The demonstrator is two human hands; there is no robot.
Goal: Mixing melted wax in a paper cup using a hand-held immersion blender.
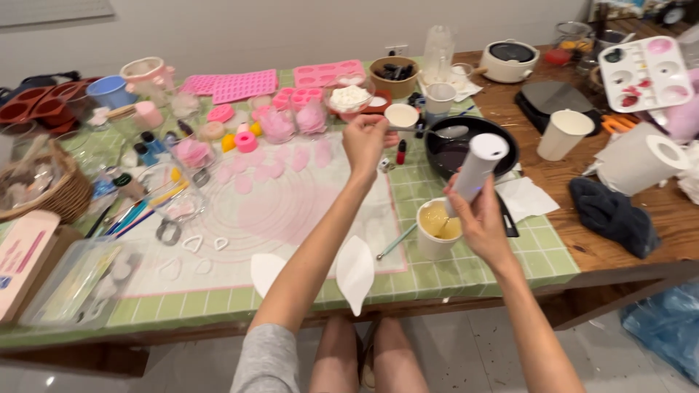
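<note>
the left hand (368, 142) reaches out over the table, fingers pinched shut on the handle of a metal spoon (429, 132). the spoon's bowl hangs over the rim of a black pan (466, 145), which sits on the green tiled mat (510, 255) right of centre. the right hand (480, 222) is wrapped closed around a white frother (477, 167), a cylinder held tilted, its lower end dipping into a paper cup (435, 229) of pale yellow liquid. the cup stands on the green mat just in front of the pan, touching the right hand's fingers. a thin stick (395, 242) lies beside the cup to its left.

under the left forearm spreads a white silicone sheet (277, 211) with pink petal shapes (273, 167) laid on it. beyond it stand pink moulds (240, 85), small glass bowls and a bowl of white chunks (350, 98). a wicker basket (62, 193) sits at the far left. on the bare wood to the right are another paper cup (563, 133), a paper towel roll (639, 161), a dark cloth (611, 215), a scale (553, 98) and a white palette (646, 73). two white petal cutouts (354, 271) lie at the near edge.
</note>
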